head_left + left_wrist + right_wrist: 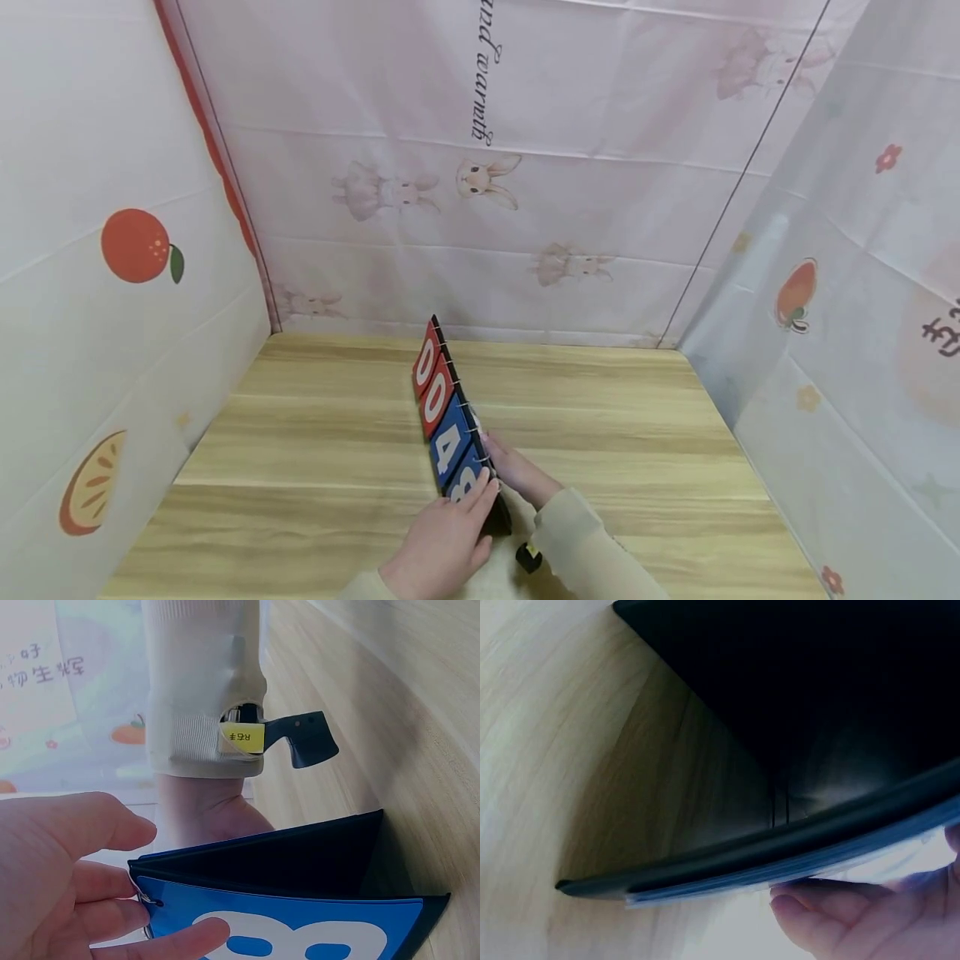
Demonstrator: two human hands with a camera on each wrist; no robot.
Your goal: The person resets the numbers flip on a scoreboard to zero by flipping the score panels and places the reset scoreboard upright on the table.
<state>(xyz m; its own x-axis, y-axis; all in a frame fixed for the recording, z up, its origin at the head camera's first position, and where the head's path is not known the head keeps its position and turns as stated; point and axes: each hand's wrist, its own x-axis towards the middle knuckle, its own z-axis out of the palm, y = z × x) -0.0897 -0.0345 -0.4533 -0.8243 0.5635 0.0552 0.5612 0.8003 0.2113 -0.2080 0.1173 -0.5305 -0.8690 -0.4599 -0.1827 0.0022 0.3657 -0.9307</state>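
A tabletop flip scoreboard [452, 433] stands like a tent on the table, angled away from me. Its visible face carries red cards reading 0 and 0, then blue cards reading 4 and 8, hung on rings along the top ridge. My left hand [446, 542] is at the near end, its fingers extended over the blue 8 card [292, 935] and the ring beside it; the thumb is apart from them. On the far side, my right hand [521, 471] touches the back cards [727, 885] with its fingertips. The board hides part of that hand's hold.
The wood-grain table [300, 450] extends around the scoreboard. Printed fabric hangs at the back [450, 275] and both sides. A black wrist mount [307, 739] with a yellow label juts from the right sleeve [202, 690], close to the near end.
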